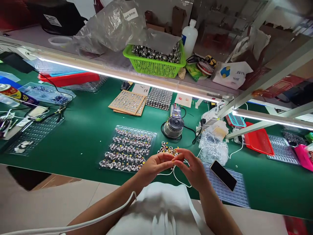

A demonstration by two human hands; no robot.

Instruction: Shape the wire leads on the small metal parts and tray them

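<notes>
My left hand (158, 165) and my right hand (191, 167) meet fingertip to fingertip over the green table, both closed in a pinch. Whatever sits between the fingertips is too small to name; a tiny yellowish spot shows there. Just behind the fingers lies a loose pile of small parts (165, 147) in white, black and orange. To the left, a clear tray (154, 137) carries rows of similar small white parts with yellow bits. A white cable (181, 180) loops on the table beneath my hands.
A round black-and-grey device (173, 126) stands behind the pile. At right, a phone (223, 175) rests on a ribbed clear tray (241, 191). Boards of small round parts (159, 97) lie farther back. Above hangs a lit shelf holding a green basket (156, 67) of shiny metal balls.
</notes>
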